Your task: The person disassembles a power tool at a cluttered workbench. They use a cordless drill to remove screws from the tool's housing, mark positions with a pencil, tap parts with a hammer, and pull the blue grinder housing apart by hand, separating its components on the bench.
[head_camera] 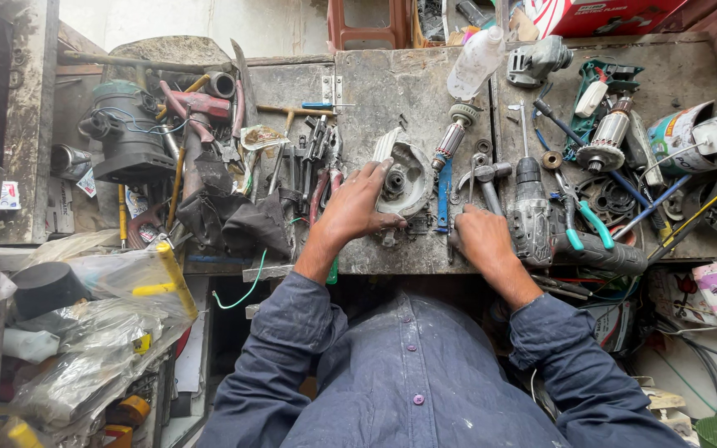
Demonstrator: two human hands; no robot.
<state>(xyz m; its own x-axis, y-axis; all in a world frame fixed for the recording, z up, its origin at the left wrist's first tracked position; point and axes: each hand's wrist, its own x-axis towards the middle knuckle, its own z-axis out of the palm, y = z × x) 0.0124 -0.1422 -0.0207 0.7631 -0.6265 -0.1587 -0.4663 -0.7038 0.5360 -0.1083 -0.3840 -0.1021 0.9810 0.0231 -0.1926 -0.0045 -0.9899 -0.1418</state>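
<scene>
From the head camera, the person is leaning over a cluttered grey workbench (425,91), and the left hand (357,207) is resting with its fingers spread and curled against the rim of a round metal housing (404,178) lying near the middle of the bench, just left of a blue-handled tool (444,197). The right hand (481,236) is lying knuckles-up just beside a grey power drill (533,217); its fingers are tucked under, so I cannot tell whether they are gripping anything. The housing is looking like cast metal — stiff, fairly heavy for its bulk, probably greasy, with a toothed part in its centre hole. It would likely be handling best when taken by the outer rim, thumb opposite fingers, not by the thin fins on its left edge. A motor rotor (610,137) and a clear plastic bottle (475,62) are sitting further back — well apart from both hands.
</scene>
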